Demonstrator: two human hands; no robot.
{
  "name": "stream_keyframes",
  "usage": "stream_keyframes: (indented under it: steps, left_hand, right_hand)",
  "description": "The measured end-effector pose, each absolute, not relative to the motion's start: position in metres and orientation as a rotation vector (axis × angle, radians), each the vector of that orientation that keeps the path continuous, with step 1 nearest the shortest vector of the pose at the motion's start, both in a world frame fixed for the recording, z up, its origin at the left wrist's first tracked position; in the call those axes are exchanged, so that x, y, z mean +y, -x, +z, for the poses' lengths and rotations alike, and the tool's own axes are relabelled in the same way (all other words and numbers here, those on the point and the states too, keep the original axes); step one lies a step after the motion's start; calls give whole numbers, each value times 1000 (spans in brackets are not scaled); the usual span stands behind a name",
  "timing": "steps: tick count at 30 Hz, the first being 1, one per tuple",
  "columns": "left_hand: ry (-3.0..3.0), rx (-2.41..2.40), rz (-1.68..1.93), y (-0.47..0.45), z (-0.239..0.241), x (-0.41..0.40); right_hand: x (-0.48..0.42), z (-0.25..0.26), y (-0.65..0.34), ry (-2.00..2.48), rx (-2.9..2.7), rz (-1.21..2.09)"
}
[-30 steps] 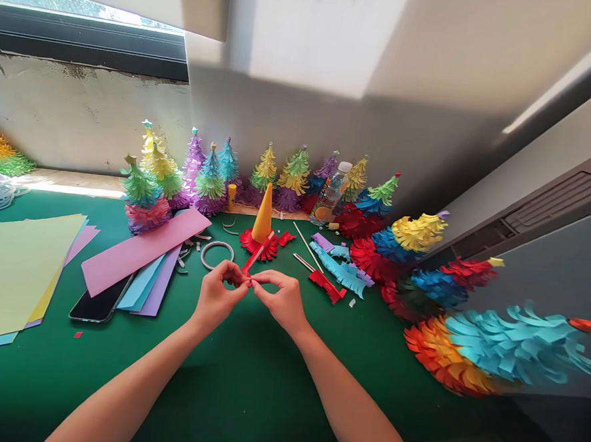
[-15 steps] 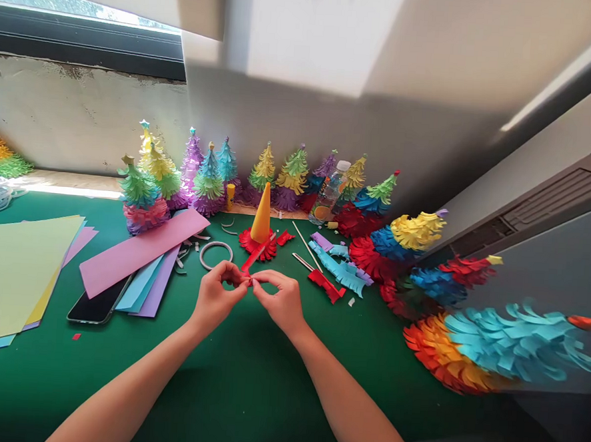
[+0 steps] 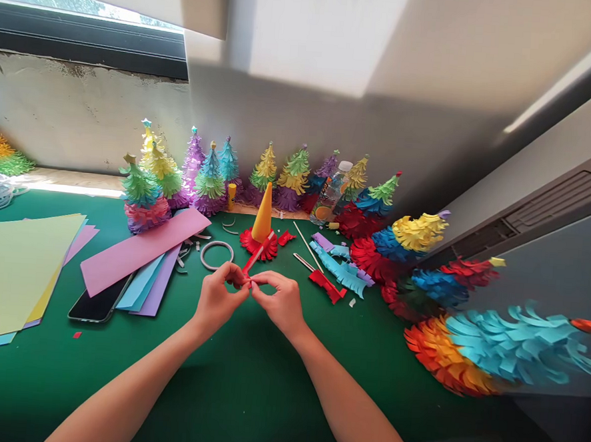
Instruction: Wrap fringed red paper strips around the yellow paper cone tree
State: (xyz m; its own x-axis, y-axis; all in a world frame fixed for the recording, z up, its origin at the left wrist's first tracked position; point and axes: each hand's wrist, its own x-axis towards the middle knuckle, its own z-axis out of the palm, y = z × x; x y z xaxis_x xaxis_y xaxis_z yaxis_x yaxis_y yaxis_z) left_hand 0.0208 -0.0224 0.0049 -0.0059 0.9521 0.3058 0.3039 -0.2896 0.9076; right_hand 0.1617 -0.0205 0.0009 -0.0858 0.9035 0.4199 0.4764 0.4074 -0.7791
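A narrow red paper strip (image 3: 257, 255) with a pale band along it is pinched at its near end by both hands, over the green table. My left hand (image 3: 221, 293) grips it between thumb and forefinger. From the other side my right hand (image 3: 279, 299) pinches the same end, fingertips almost touching the left ones. Just beyond stands a yellow paper cone (image 3: 262, 215) with a fringed red paper ring (image 3: 268, 249) round its base. To its left lies a roll of tape (image 3: 216, 255); to its right, a red fringed piece (image 3: 327, 286) partly covers a metal tool.
Several fringed paper trees (image 3: 210, 182) line the back and right side, with a plastic bottle (image 3: 330, 195) among them. Blue fringed strips (image 3: 345, 272) lie at right. A phone (image 3: 95, 305), a pink sheet (image 3: 144, 246) and stacked coloured paper (image 3: 17, 271) occupy the left.
Both hands keep their pinch on the strip's near end with only tiny finger movement. The strip has turned slightly, showing more of its pale band. The view has shifted a little.
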Motion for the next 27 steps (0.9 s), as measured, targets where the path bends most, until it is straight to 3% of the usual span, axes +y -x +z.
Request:
stream_keyframes:
  steps: [8, 19, 27]
  left_hand:
    - [-1677, 1304, 1289, -21, 3, -22]
    - [-1591, 1279, 1285, -17, 7, -19]
    - [-1580, 1262, 1280, -18, 5, -20]
  right_hand:
    - [-22, 2, -162, 1252, -1770, 486]
    - [-16, 11, -171, 1077, -1726, 700]
    - [-19, 7, -167, 1076, -1756, 599]
